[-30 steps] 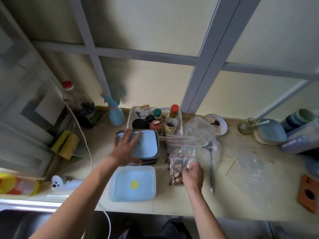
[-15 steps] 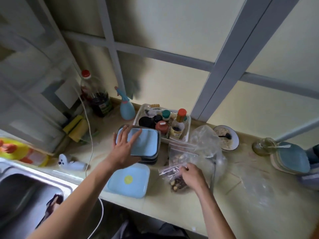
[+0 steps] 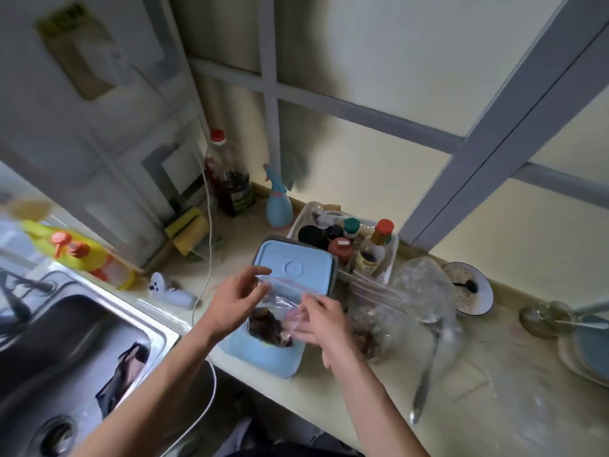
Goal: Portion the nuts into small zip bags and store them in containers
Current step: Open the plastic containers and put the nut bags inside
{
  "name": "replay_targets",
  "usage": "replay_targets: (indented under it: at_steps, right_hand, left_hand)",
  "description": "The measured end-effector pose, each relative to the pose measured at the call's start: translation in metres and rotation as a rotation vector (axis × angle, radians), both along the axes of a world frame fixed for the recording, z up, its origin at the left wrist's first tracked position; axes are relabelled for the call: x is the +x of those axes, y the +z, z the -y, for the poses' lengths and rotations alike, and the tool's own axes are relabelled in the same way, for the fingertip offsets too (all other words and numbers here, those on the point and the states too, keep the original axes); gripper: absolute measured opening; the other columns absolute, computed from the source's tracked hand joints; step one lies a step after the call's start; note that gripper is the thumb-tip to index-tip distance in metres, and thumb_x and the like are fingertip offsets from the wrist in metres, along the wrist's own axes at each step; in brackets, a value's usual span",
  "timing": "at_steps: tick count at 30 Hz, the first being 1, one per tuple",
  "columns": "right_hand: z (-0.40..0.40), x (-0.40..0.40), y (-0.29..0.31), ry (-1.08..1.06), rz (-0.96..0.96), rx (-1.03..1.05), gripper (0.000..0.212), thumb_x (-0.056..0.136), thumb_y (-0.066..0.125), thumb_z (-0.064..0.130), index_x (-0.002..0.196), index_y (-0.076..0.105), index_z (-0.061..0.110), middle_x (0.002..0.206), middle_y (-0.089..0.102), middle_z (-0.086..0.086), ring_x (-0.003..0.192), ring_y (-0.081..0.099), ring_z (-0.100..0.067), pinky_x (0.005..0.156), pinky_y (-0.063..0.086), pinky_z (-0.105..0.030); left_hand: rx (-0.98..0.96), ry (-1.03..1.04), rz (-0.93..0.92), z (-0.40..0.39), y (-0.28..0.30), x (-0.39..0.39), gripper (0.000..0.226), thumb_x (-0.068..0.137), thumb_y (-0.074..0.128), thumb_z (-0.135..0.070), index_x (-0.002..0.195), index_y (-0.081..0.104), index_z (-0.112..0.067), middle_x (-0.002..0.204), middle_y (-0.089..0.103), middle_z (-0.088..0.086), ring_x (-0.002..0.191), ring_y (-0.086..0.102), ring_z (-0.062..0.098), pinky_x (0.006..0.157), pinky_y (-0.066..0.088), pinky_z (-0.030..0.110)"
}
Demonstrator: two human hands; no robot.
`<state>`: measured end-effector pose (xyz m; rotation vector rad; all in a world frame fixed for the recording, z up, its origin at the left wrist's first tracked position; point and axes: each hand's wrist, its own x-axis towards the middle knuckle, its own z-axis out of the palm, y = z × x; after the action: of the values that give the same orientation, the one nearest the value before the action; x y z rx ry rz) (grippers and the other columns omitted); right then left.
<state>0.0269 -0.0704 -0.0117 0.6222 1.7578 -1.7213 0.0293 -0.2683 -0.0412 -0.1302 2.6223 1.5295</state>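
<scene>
Fingers [image 3: 260,272] of both hands pinch a nut-filled zip bag [image 3: 280,311] over the blue container [image 3: 263,354].

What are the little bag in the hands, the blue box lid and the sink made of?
The bag looks like thin clear plastic film: it crinkles, and dark nuts show through. The lid seems to be matte moulded plastic, pale blue with a pressed ring. The sink is probably stainless steel, grey with a brushed sheen.

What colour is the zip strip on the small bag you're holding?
Red or pinkish, running along the top of the small zip bag between both hands, seen in the head view.
</scene>
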Motion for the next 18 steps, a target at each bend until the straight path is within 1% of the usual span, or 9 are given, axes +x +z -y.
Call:
replay_targets:
  at_steps: [1, 3, 6, 8, 10, 13, 15, 17, 18]
  right_hand:
    - [0.009, 0.007, -0.012, 0.006, 0.046, 0.000, 0.026, 0.105, 0.052, 0.025, 0.106, 0.063, 0.002, 0.089, 0.075, -0.015, 0.075, 0.076, -0.026, 0.065, 0.063, -0.033]
    - [0.023, 0.016, -0.033, 0.030, 0.102, 0.021, 0.026, 0.106, 0.047, 0.023, 0.112, 0.059, 0.001, 0.090, 0.072, -0.016, 0.069, 0.076, -0.023, 0.061, 0.062, -0.031]
    - [0.030, 0.017, -0.058, 0.044, 0.031, 0.140, 0.018, 0.103, 0.048, 0.025, 0.102, 0.061, 0.012, 0.088, 0.071, -0.011, 0.064, 0.075, -0.022, 0.059, 0.061, -0.033]
    - [0.029, 0.010, -0.065, 0.118, -0.140, 0.396, 0.015, 0.095, 0.052, 0.034, 0.084, 0.058, 0.025, 0.082, 0.072, 0.000, 0.065, 0.074, -0.022, 0.063, 0.062, -0.039]
    - [0.026, 0.003, -0.057, 0.173, -0.282, 0.650, 0.018, 0.093, 0.055, 0.035, 0.079, 0.056, 0.025, 0.077, 0.070, 0.005, 0.066, 0.069, -0.017, 0.058, 0.057, -0.033]
    - [0.021, -0.007, -0.039, 0.120, -0.503, 0.859, 0.018, 0.097, 0.060, 0.028, 0.081, 0.055, 0.021, 0.077, 0.066, 0.003, 0.068, 0.060, -0.015, 0.052, 0.040, -0.024]
    - [0.019, -0.013, -0.038, 0.060, -0.709, 0.899, 0.015, 0.094, 0.065, 0.023, 0.084, 0.054, 0.020, 0.082, 0.061, 0.004, 0.072, 0.056, -0.014, 0.055, 0.037, -0.020]
    - [0.020, -0.020, -0.045, 0.110, -0.894, 0.933, 0.012, 0.090, 0.070, 0.021, 0.094, 0.059, 0.019, 0.097, 0.058, 0.001, 0.086, 0.057, -0.017, 0.067, 0.049, -0.026]
    - [0.021, -0.023, -0.050, 0.175, -0.945, 0.950, 0.019, 0.087, 0.072, 0.023, 0.102, 0.062, 0.018, 0.109, 0.057, -0.001, 0.098, 0.058, -0.019, 0.078, 0.053, -0.031]
  left_hand:
    - [-0.069, -0.004, 0.029, 0.006, -0.008, 0.002, 0.020, 0.094, 0.062, -0.030, 0.114, 0.063, -0.034, 0.083, 0.073, -0.006, 0.074, 0.070, 0.007, 0.071, 0.056, 0.028]
    - [-0.203, -0.045, 0.062, 0.014, -0.022, 0.006, 0.035, 0.089, 0.064, -0.013, 0.112, 0.060, -0.038, 0.071, 0.067, -0.009, 0.062, 0.064, 0.003, 0.061, 0.049, 0.020]
    - [-0.333, -0.061, 0.007, 0.016, -0.031, 0.011, 0.051, 0.081, 0.065, -0.007, 0.117, 0.055, -0.041, 0.073, 0.063, -0.011, 0.065, 0.061, 0.005, 0.063, 0.052, 0.026]
    - [-0.409, -0.032, 0.005, 0.015, -0.032, 0.012, 0.056, 0.081, 0.071, -0.015, 0.124, 0.048, -0.042, 0.082, 0.060, -0.013, 0.068, 0.059, 0.006, 0.065, 0.054, 0.033]
    - [-0.442, -0.012, 0.010, 0.011, -0.032, 0.012, 0.068, 0.079, 0.077, -0.032, 0.132, 0.036, -0.043, 0.079, 0.059, -0.014, 0.066, 0.059, 0.007, 0.063, 0.051, 0.033]
    - [-0.492, 0.045, 0.018, 0.006, -0.041, 0.011, 0.084, 0.080, 0.071, -0.053, 0.143, 0.021, -0.029, 0.069, 0.067, -0.011, 0.065, 0.065, 0.015, 0.064, 0.048, 0.033]
    - [-0.553, 0.080, 0.056, 0.004, -0.049, 0.012, 0.091, 0.079, 0.073, -0.048, 0.146, 0.018, -0.019, 0.070, 0.070, -0.004, 0.065, 0.067, 0.024, 0.064, 0.051, 0.036]
    - [-0.612, 0.100, 0.026, 0.001, -0.055, 0.017, 0.094, 0.072, 0.080, -0.040, 0.145, 0.027, -0.015, 0.085, 0.068, -0.001, 0.067, 0.064, 0.026, 0.063, 0.050, 0.035]
    - [-0.649, 0.104, -0.007, -0.002, -0.058, 0.022, 0.095, 0.065, 0.084, -0.036, 0.142, 0.033, -0.013, 0.097, 0.062, 0.003, 0.074, 0.061, 0.026, 0.064, 0.048, 0.034]
